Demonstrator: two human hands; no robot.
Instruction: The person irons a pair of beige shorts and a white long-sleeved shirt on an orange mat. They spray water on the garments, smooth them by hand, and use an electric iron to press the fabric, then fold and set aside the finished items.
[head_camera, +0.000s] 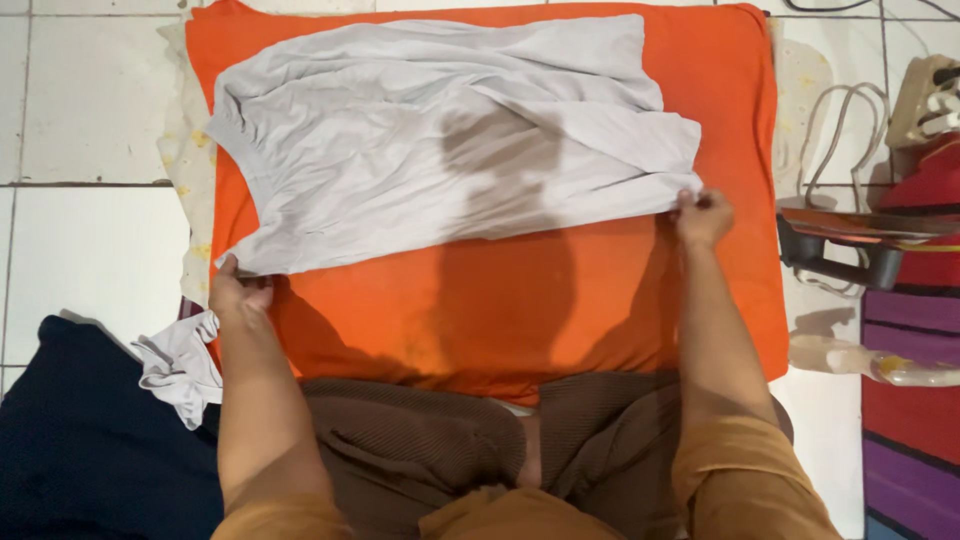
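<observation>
A pale grey garment (440, 140) lies spread and wrinkled across an orange cloth pad (500, 300) on the tiled floor. My left hand (238, 290) pinches the garment's near left corner at the pad's left edge. My right hand (703, 216) grips the garment's near right corner, near the pad's right side. Both arms reach forward from my lap, and the garment's near edge runs between the two hands.
A clothes iron (850, 245) rests to the right with its white cord (835, 130) looped behind it, near a power strip (925, 100). A clear spray bottle (870, 360) lies at the right. A small white cloth (180, 365) and dark blue fabric (90, 440) sit at the left.
</observation>
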